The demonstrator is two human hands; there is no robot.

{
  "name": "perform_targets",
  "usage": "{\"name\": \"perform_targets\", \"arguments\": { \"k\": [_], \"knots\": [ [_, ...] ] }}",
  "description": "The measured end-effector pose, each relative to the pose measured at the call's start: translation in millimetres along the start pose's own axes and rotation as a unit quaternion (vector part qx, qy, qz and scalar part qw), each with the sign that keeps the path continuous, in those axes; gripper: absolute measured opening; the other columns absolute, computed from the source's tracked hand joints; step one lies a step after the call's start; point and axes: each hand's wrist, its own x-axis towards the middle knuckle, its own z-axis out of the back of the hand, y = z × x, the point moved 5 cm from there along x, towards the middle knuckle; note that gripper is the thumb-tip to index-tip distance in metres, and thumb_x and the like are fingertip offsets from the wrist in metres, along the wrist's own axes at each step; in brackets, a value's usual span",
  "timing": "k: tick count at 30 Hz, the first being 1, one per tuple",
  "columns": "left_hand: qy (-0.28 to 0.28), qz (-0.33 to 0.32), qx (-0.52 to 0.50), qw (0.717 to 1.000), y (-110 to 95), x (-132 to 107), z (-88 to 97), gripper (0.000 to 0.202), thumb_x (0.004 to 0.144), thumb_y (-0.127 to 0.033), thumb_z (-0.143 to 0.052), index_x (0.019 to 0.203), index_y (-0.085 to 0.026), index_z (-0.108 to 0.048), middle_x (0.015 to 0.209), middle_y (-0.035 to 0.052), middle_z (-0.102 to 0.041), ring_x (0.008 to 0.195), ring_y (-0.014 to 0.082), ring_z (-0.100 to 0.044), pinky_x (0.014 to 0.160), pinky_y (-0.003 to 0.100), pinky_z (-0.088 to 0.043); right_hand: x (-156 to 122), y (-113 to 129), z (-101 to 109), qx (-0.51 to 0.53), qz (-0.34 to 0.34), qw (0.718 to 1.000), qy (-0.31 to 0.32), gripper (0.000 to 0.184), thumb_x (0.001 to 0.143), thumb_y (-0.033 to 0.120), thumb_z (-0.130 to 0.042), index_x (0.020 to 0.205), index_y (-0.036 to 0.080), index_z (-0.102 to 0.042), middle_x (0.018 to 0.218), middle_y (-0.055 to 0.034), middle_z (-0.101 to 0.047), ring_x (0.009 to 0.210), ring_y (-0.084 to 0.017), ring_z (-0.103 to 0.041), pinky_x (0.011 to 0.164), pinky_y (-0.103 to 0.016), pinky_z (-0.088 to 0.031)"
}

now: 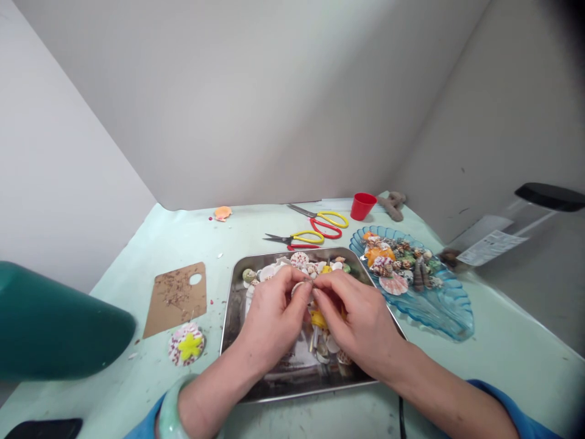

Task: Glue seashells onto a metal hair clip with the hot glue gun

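Note:
My left hand [280, 311] and my right hand [359, 314] meet above a metal tray [237, 292]. Between the left thumb and fingers is a small pale shell [297, 288], mostly covered by them. The right thumb and index finger pinch together at the shell's edge; what lies between those tips is too small to make out. Below my hands the tray holds several shells [300, 260], white, spotted and green. A yellow piece [319, 318] and some thin white sticks [315, 338] show between my wrists.
Left of the tray lie a brown board [176, 296] with dark bits and a shell flower [187, 344]. Two pairs of scissors [301, 239], a red cup [363, 206] and an orange shell [223, 213] are behind. Right stand a blue shell-filled dish [439, 311] and a clear jar [516, 231].

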Motion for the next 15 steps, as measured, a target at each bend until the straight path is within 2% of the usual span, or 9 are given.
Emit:
{"name": "perform_targets", "arguments": {
  "k": [8, 15],
  "knots": [
    [-0.001, -0.002, 0.034, 0.999, -2.6, -2.1, 2.4, 0.012, 0.087, -0.028, -0.047, 0.079, -0.020, -0.053, 0.061, -0.0024, -0.059, 0.049, 0.0120, -0.057, 0.051, 0.023, -0.043, -0.2, 1.1, 0.0, 0.008, -0.001, 1.000, 0.009, 0.012, 0.088, 0.017, -0.044, 0.085, 0.018, -0.056, 0.077, -0.0036, -0.059, 0.066, -0.015, -0.054, 0.061, -0.028, -0.040],
    [0.002, 0.012, -0.019, 1.000, 2.5, -0.5, -0.4, 0.013, 0.087, -0.031, -0.047, 0.086, -0.020, -0.055, 0.066, -0.0015, -0.061, 0.052, 0.0119, -0.059, 0.053, 0.024, -0.045, -0.3, -0.2, -0.3, 0.013, -0.007, 1.000, 0.000, 0.011, 0.089, 0.017, -0.044, 0.088, 0.019, -0.055, 0.079, -0.0036, -0.060, 0.067, -0.015, -0.054, 0.062, -0.028, -0.040]
  ]
}}
